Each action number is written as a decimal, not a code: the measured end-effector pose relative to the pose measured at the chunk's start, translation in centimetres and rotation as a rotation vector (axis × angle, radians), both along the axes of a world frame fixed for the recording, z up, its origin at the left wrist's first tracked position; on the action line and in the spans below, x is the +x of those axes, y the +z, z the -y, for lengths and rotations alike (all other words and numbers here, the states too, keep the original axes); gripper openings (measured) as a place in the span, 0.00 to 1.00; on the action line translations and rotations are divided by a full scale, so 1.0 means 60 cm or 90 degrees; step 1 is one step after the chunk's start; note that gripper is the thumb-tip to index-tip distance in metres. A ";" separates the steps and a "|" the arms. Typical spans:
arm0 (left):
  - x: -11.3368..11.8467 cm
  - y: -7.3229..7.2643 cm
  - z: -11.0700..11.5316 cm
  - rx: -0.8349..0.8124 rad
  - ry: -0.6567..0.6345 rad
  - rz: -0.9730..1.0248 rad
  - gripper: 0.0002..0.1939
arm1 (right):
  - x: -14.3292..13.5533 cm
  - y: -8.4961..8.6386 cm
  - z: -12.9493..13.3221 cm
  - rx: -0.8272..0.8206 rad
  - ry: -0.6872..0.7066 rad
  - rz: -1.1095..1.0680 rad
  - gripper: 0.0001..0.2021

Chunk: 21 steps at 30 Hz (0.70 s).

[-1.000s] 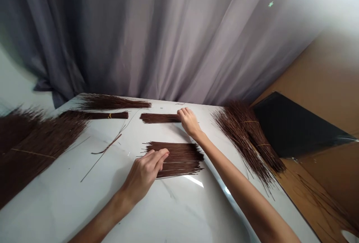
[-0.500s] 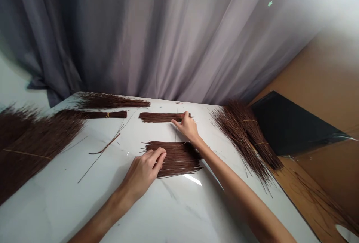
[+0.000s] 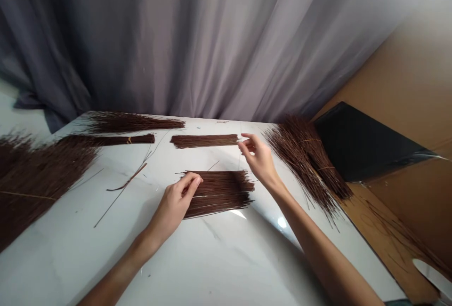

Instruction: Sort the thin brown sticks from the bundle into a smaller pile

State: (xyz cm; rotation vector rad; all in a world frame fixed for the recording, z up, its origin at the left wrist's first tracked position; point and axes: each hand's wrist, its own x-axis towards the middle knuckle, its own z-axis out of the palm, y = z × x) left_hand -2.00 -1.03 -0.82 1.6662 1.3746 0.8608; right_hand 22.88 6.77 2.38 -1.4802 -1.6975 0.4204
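Tabletop (image 3: 183, 268) of glossy white with faint grey veins fills the foreground, and two bare forearms reach in over it. The left hand (image 3: 176, 197) has thumb and forefinger pinched together over the left end of a flat layer of thin dark-brown sticks (image 3: 222, 193), lying crosswise on the table; whether anything is caught between the fingertips, I cannot tell. One thin dark stick (image 3: 213, 165) slants out past the layer's far edge, just beyond them. Farther left, a short curved brown strip (image 3: 129, 180) lies against a long slender brown stick (image 3: 106, 212), and a big bushy bundle of dark-brown twigs (image 3: 45, 174) with a yellowish tie spreads at the edge of view.

The right hand (image 3: 259, 157) is beyond the layer, well apart from the left, forefinger and thumb slightly parted; anything between them is too faint to make out. Its fingertips are just beside the right end of a narrow, neat row of dark-brown sticks (image 3: 205, 141). Two slanting dark-brown twig bundles (image 3: 300, 165) lie to the right. Left of the row rest a slim dark-brown bundle with a yellow band (image 3: 143, 139) and, behind it, a loosely fanned brown bundle (image 3: 137, 122). A grey-purple cloth curtain (image 3: 212, 47) hangs behind.
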 end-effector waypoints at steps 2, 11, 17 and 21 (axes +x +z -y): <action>-0.003 0.002 -0.003 -0.034 -0.004 0.042 0.17 | -0.005 0.006 0.053 0.054 0.037 -0.144 0.14; 0.007 -0.005 0.000 -0.099 -0.044 0.144 0.16 | -0.086 -0.056 0.167 0.018 0.130 -0.095 0.07; 0.009 -0.001 0.002 -0.068 -0.023 0.079 0.16 | -0.085 -0.065 0.165 0.019 0.156 -0.080 0.09; 0.012 0.006 0.005 -0.064 0.000 0.070 0.16 | -0.087 -0.067 0.170 0.006 0.165 -0.073 0.09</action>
